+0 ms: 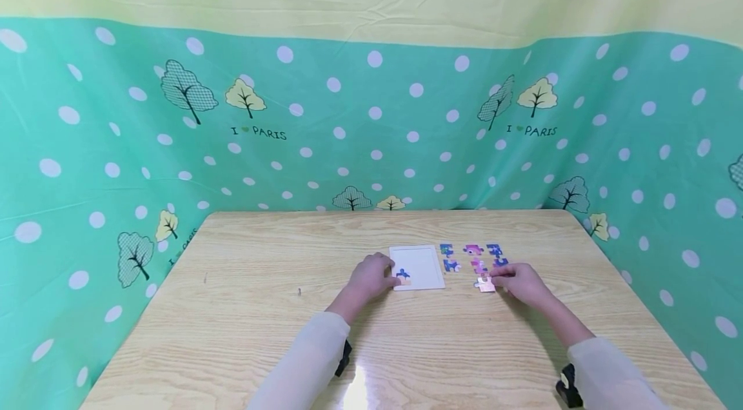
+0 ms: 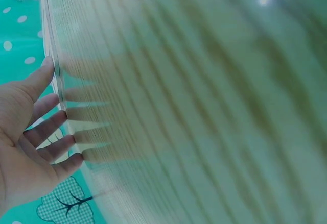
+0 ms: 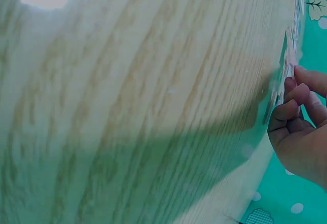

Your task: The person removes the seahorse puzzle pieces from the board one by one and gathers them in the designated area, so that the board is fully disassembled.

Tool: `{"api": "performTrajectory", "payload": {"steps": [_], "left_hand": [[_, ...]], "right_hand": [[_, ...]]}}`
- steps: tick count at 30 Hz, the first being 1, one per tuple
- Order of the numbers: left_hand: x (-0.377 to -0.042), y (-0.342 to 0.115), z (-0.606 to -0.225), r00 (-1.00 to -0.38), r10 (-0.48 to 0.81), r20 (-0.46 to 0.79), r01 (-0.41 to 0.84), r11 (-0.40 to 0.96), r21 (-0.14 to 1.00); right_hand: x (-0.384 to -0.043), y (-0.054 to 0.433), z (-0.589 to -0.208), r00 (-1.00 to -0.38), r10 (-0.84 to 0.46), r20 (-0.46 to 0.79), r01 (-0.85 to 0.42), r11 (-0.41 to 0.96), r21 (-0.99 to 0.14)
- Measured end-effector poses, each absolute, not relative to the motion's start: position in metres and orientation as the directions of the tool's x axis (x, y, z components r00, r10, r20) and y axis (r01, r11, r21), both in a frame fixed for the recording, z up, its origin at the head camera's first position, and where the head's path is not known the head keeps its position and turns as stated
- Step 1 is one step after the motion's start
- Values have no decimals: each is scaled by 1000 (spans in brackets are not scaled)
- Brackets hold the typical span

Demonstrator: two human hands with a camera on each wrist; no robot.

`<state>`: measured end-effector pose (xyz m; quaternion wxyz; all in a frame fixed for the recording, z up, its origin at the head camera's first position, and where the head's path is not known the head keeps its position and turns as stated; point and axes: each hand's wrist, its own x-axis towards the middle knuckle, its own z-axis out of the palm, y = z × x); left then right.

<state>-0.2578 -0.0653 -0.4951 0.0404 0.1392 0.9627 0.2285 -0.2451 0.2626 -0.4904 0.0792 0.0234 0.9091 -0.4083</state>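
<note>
A white square puzzle tray [image 1: 422, 267] lies flat, with one blue-and-peach jigsaw piece in its near left corner. At its left edge rests my left hand [image 1: 371, 276]; in the left wrist view this hand's [image 2: 30, 132] fingers are spread and fairly straight, fingertips down at table level. To the right of the tray, my right hand [image 1: 524, 283] pinches a pale pink puzzle piece [image 1: 484, 284] between thumb and finger. The right wrist view shows the hand [image 3: 301, 117] with its other fingers curled in, the pinched piece seen nearly edge-on.
Several loose puzzle pieces sit between the tray and my right hand, among them a pink one [image 1: 473, 249] and a blue one [image 1: 494, 249]. A tiny scrap [image 1: 299, 292] lies left on the wooden table [image 1: 261, 332]. A green dotted curtain [image 1: 371, 113] stands behind and at both sides.
</note>
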Motion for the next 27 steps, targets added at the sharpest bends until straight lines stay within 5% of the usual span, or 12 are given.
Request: {"api": "performTrajectory", "payload": {"steps": [27], "left_hand": [[-258,-65,-496,-957,289,0,259,857,446]], "right_hand": [[-242,257,-494,-993,-56,-104,26,755,-655]]}}
